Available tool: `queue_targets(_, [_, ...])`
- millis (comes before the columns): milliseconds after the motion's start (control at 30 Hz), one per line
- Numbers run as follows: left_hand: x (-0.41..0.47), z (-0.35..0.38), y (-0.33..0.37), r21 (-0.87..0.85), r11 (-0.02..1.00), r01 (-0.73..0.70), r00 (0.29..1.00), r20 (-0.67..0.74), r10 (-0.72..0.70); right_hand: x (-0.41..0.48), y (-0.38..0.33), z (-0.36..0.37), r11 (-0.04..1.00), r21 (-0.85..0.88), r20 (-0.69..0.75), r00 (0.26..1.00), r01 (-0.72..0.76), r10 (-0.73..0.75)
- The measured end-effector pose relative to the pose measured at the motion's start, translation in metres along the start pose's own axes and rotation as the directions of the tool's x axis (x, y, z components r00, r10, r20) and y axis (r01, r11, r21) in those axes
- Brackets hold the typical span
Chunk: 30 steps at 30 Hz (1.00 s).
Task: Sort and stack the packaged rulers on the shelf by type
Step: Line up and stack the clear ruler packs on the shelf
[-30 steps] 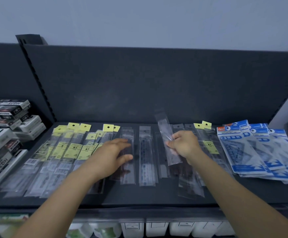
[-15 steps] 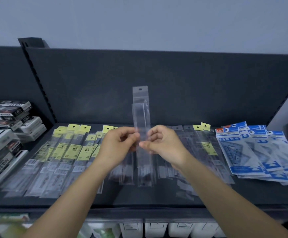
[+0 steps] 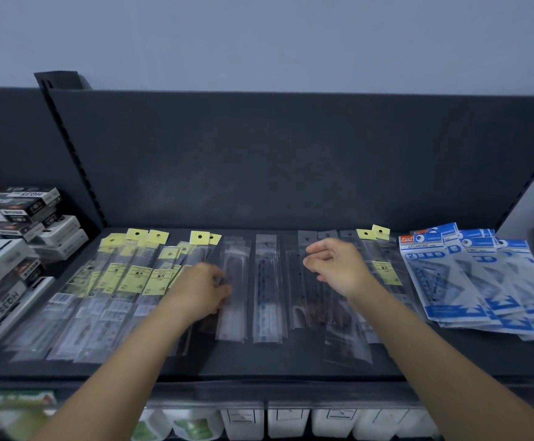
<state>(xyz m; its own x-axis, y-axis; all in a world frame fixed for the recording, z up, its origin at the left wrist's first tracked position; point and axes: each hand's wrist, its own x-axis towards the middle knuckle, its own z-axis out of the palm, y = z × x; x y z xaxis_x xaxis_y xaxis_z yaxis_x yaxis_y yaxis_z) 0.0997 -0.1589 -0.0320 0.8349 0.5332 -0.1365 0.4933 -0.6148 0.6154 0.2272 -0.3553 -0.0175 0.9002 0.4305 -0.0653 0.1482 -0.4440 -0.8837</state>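
Settling clear ruler packet (image 3: 234, 281) onto the middle pile on the shelf (image 3: 259, 361), beside yellow-tagged rulers (image 3: 138, 278). Pinched its left edge with left hand (image 3: 200, 291); hovered right hand (image 3: 335, 268) loosely curled, empty. Needed edges squared before release.

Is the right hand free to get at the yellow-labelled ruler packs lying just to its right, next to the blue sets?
Probably yes. The right hand hovers empty right beside the yellow-labelled ruler packs; nothing lies over them or between.
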Motion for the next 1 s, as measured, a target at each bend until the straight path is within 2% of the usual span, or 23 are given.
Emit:
queue_targets(100, [-0.003, 0.000, 0.003, 0.266, 0.962, -0.062, 0.996, -0.040, 0.075, -0.001, 0.005, -0.006, 0.998, -0.055, -0.031, 0.999, 0.011, -0.013])
queue_targets(233, [-0.005, 0.000, 0.004, 0.326, 0.942, -0.086, 0.995, -0.011, 0.095, -0.002, 0.010, -0.014, 0.988, -0.150, -0.053, 0.998, 0.018, -0.026])
queue_targets(333, [-0.006, 0.001, 0.006, 0.319, 0.940, -0.119, 0.989, -0.042, 0.139, -0.005, 0.019, -0.015, 0.951, -0.308, -0.044, 0.998, 0.024, -0.040])
queue_targets(433, [-0.007, 0.004, 0.012, 0.272, 0.945, -0.182, 0.970, -0.106, 0.217, -0.008, 0.024, -0.018, 0.838, -0.545, -0.081, 0.995, 0.005, -0.058])
queue_targets(500, [-0.010, 0.006, 0.019, 0.247, 0.943, -0.224, 0.952, -0.152, 0.266, -0.012, 0.025, -0.019, 0.713, -0.700, -0.080, 0.997, -0.049, -0.010])
queue_targets(567, [-0.013, 0.007, 0.024, 0.212, 0.941, -0.265, 0.937, -0.175, 0.303, -0.015, 0.025, -0.018, 0.644, -0.759, -0.075, 0.996, -0.094, 0.057])
queue_targets(633, [-0.015, 0.009, 0.028, 0.184, 0.934, -0.308, 0.926, -0.169, 0.338, -0.015, 0.025, -0.016, 0.673, -0.731, -0.098, 0.994, -0.111, 0.057])
queue_targets(767, [-0.018, 0.012, 0.030, 0.182, 0.918, -0.352, 0.921, -0.109, 0.375, -0.018, 0.022, -0.016, 0.801, -0.585, -0.163, 0.986, -0.127, 0.037])
queue_targets(1000, [-0.025, 0.018, 0.032, 0.157, 0.910, -0.383, 0.912, -0.091, 0.399, -0.021, 0.019, -0.023, 0.885, -0.413, -0.172, 0.973, -0.214, 0.155])
